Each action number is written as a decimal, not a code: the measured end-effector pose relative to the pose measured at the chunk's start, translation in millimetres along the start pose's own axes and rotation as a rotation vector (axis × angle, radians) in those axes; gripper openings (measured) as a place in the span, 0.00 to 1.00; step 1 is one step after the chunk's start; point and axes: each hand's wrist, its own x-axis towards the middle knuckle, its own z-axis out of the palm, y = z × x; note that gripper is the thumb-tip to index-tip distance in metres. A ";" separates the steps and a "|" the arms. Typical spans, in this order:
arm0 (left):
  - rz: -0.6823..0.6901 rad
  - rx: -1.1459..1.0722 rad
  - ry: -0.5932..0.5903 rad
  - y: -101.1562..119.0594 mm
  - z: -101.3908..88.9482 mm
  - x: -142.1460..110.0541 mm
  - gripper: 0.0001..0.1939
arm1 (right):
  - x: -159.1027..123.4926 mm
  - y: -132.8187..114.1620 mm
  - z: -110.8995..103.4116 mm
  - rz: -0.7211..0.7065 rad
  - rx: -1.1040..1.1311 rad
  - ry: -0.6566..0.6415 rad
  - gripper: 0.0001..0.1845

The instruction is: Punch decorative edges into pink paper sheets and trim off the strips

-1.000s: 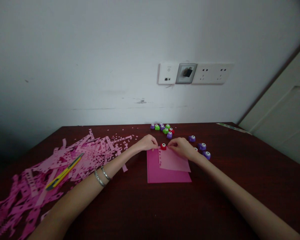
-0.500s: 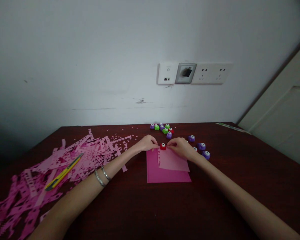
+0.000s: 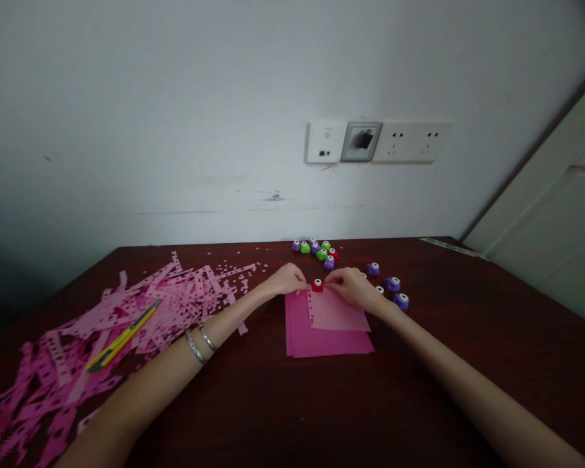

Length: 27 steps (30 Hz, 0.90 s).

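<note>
A small red paper punch sits at the far edge of a light pink sheet that lies on a stack of darker pink paper. My left hand is curled just left of the punch, fingers pinched at the paper's corner. My right hand rests on the light sheet, fingers closed against the punch's right side. The sheet's left edge shows a row of punched holes.
More small punches, purple, green and red, lie behind and to the right. A heap of punched pink strips with a yellow utility knife covers the table's left. The dark wooden table meets a wall with sockets.
Hands and punch stay almost in place. The paper stack has shifted slightly, its sheets fanning a little at the lower left.
</note>
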 end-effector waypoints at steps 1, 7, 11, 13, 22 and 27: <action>-0.003 0.008 0.001 0.9 -0.2 -0.2 0.10 | 0.1 0.4 -0.2 0.003 0.000 0.001 0.12; -0.031 0.011 0.003 6.4 -1.3 -1.9 0.08 | 0.4 3.0 -1.3 0.002 0.007 0.022 0.12; -0.022 0.003 0.006 7.3 -2.2 -2.4 0.09 | 0.5 1.4 -0.8 -0.009 -0.013 0.035 0.13; -0.020 0.006 0.005 6.5 -2.6 -2.2 0.09 | 0.1 0.1 -0.7 -0.006 -0.021 0.037 0.14; -0.052 -0.019 0.015 3.9 -3.1 -2.2 0.09 | -0.6 0.0 0.4 0.003 -0.015 0.059 0.11; -0.126 -0.024 0.090 16.5 -17.4 -9.4 0.15 | 1.3 -5.0 -12.1 0.052 0.072 0.268 0.11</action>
